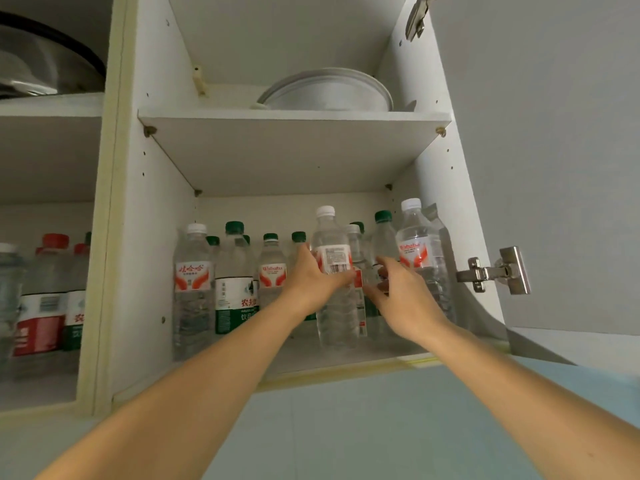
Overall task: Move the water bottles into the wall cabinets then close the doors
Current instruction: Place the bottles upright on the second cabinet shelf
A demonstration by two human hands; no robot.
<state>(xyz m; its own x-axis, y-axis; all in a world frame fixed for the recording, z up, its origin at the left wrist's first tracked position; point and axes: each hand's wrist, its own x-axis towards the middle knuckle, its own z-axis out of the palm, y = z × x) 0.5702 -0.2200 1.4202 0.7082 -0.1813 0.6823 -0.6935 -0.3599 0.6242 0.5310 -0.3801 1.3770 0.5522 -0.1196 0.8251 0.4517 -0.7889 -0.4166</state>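
Overhead, one white wall cabinet [145,209] stands open, its door [554,168] swung out to the right with two metal hinges showing, the lower hinge [495,271] clear, the upper only partly in frame. Inside are two levels. An upper shelf [294,121] carries a stack of white bowls or plates [329,90]; their number cannot be told. On the lower shelf [311,358] water bottles stand upright in rows, about eleven caps visible: four white and roughly seven green, though those at the back overlap and the count is uncertain.

To the left, a second open compartment [45,306] holds at least four more bottles, two with red caps, and a metal pan sits above them.

Two bare forearms reach up into the cabinet. Its grip curled around the label, the left hand [311,278] holds a white-capped bottle [334,282] upright near the middle of the lower shelf, its base at or just above the board. Just beside it, the right hand [401,292] has fingers half spread near a green-capped bottle [382,240]; whether they touch it cannot be told.
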